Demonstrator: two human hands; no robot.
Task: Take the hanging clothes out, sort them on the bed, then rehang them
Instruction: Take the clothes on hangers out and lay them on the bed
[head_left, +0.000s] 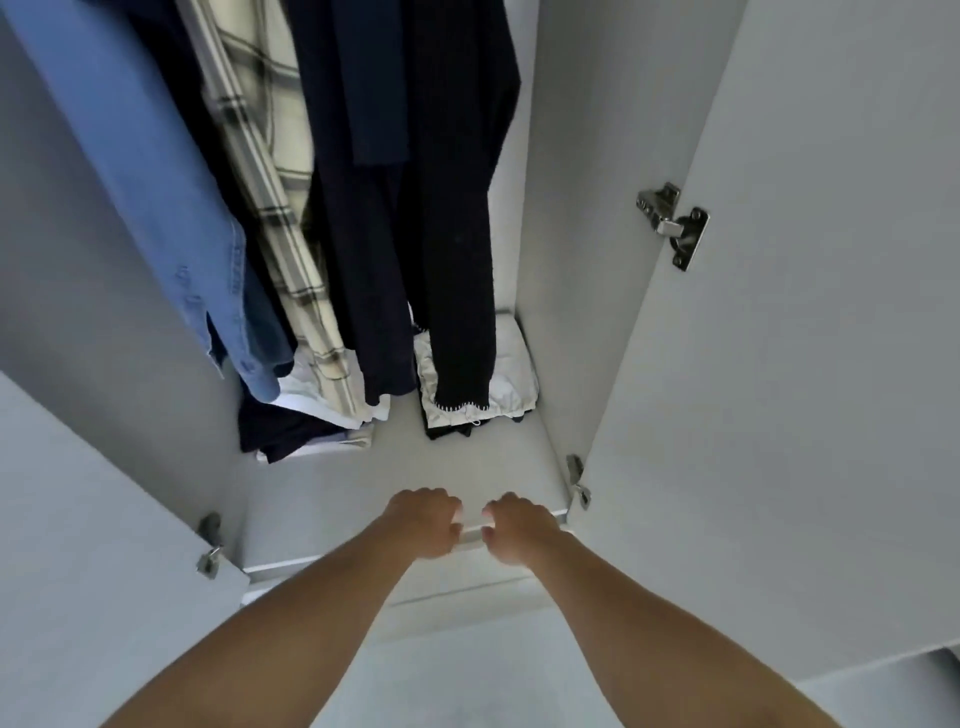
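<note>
Hands: left (423, 522) & right (522, 530) curled on drawer front (470, 538); clothes (363, 182) hanging.

Both hands (470, 525) on drawer edge (470, 535)

This is a home bedroom closet: a white wardrobe (571, 208) stands open, its doors swung wide on metal hinges (675, 223). Everyday shirts and dark garments (363, 182) hang inside, with folded clothes (306, 421) piled on the far shelf below.
</note>
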